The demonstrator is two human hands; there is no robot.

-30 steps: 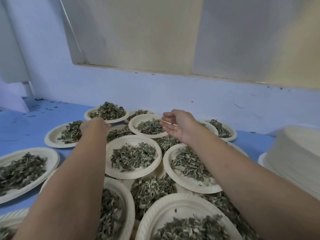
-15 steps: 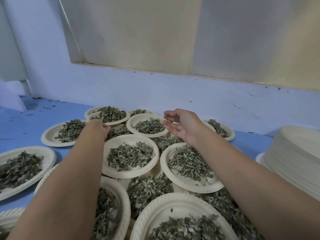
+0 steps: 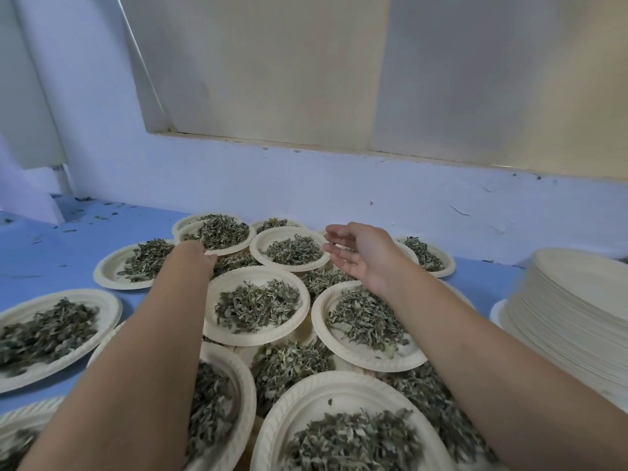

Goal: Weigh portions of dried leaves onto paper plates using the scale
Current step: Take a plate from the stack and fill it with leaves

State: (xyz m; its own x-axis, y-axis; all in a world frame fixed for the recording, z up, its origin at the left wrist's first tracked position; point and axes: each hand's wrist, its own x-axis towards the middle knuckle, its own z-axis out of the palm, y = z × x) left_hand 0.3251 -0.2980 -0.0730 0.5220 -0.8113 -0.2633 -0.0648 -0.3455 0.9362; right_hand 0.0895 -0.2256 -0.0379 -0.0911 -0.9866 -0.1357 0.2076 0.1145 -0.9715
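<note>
right hand [image 3: 362, 258] hovers, fingers loosely spread; left hand [image 3: 196, 258], fingers hidden, cannot tell. a sagging forearm could tip the overlapping paper plates [image 3: 258, 338] at six o'clock, spilling dried leaves [image 3: 258, 305].

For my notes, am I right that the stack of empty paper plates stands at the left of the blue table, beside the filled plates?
Not quite: the head view shows the stack of empty paper plates at the right of the blue table, beside the filled plates.

The blue tabletop [image 3: 68, 253] carries overlapping paper plates [image 3: 108, 266] of dried leaves [image 3: 146, 258] and a stack of empty plates [image 3: 571, 321] at right.
</note>
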